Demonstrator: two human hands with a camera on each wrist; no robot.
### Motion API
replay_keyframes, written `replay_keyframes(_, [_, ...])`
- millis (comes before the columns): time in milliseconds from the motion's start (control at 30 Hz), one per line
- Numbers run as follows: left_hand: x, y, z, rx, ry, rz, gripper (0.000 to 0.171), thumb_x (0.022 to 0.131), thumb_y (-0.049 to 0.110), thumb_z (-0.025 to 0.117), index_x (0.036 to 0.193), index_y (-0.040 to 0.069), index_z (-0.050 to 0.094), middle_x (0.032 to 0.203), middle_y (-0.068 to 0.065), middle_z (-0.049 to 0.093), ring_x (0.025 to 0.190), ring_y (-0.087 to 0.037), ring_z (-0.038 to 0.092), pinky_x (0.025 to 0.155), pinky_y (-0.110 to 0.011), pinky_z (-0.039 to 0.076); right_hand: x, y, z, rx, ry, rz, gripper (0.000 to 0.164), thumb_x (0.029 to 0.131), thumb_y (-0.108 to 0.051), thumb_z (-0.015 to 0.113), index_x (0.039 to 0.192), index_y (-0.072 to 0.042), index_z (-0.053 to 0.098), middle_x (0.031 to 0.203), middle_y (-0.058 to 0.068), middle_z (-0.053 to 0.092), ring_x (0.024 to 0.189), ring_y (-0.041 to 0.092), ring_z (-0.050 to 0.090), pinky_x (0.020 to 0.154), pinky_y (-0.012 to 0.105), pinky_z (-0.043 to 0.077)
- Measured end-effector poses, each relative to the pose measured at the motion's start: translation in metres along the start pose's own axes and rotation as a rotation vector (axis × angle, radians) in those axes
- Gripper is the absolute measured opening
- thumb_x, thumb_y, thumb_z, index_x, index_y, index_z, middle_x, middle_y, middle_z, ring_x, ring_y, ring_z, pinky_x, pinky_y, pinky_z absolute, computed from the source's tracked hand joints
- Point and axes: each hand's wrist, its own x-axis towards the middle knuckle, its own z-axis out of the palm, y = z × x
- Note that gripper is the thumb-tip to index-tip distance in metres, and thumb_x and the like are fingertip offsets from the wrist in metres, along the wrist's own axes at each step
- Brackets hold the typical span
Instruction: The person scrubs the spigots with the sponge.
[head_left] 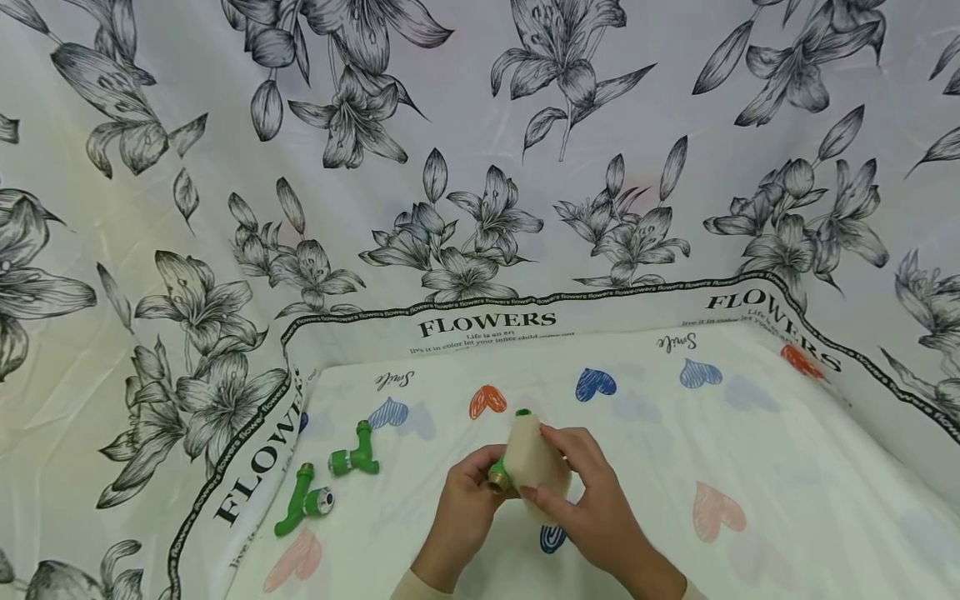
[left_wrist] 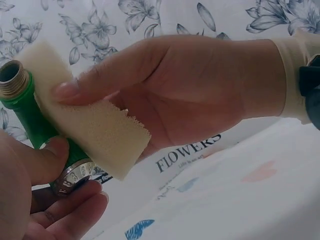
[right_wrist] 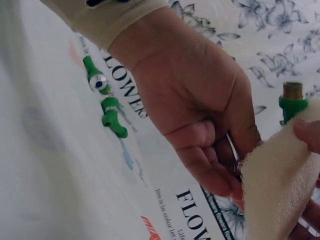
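A pale cream sponge (head_left: 536,458) is in my right hand (head_left: 592,500), with the fingers and thumb on its two sides. My left hand (head_left: 465,500) pinches a green tap (left_wrist: 37,120) by its body, near a silvery ring. The tap's threaded brass end (left_wrist: 14,82) points up and outward in the left wrist view. Against the tap's side lies the sponge, as the right wrist view also shows with the sponge (right_wrist: 280,180) covering much of the green body. Part of the tap is hidden behind it in the head view.
Two more green taps lie at the left on the white cloth: one tap (head_left: 358,454) farther back, another tap (head_left: 302,504) nearer. The cloth (head_left: 637,467) is printed with hearts. Behind it rises a flower-printed curtain (head_left: 465,125).
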Motion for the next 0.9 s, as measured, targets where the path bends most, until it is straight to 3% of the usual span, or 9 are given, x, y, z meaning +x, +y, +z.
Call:
replay_keyframes(300, [-0.002, 0.004, 0.003, -0.021, -0.023, -0.041, 0.024, 0.103, -0.002, 0.072, 0.126, -0.005, 0.074, 0.122, -0.019, 0.075, 0.099, -0.030, 0.076, 0.089, -0.040, 0.065, 0.003, 0.005, -0.002, -0.009, 0.033, 0.044, 0.066, 0.094, -0.014, 0.086, 0.154, -0.021, 0.061, 0.131, -0.009, 0.060, 0.121, 0.018, 0.057, 0.097, 0.042, 0.058])
replay_keyframes(567, [-0.005, 0.003, 0.001, -0.014, -0.046, 0.002, 0.031, 0.102, 0.001, 0.075, 0.132, -0.007, 0.073, 0.127, -0.021, 0.074, 0.102, -0.031, 0.077, 0.091, -0.042, 0.065, 0.006, 0.009, -0.001, -0.012, 0.057, 0.068, 0.067, 0.094, -0.016, 0.088, 0.155, -0.020, 0.060, 0.131, -0.007, 0.060, 0.118, 0.017, 0.059, 0.095, 0.045, 0.059])
replay_keyframes(900, [-0.008, 0.006, 0.000, -0.001, -0.071, 0.004, 0.035, 0.102, 0.004, 0.076, 0.137, 0.000, 0.073, 0.133, -0.019, 0.073, 0.099, -0.030, 0.078, 0.091, -0.040, 0.064, 0.008, 0.015, -0.006, 0.033, 0.072, 0.151, 0.065, 0.098, -0.021, 0.085, 0.157, -0.015, 0.058, 0.134, 0.000, 0.060, 0.118, 0.021, 0.061, 0.098, 0.045, 0.058])
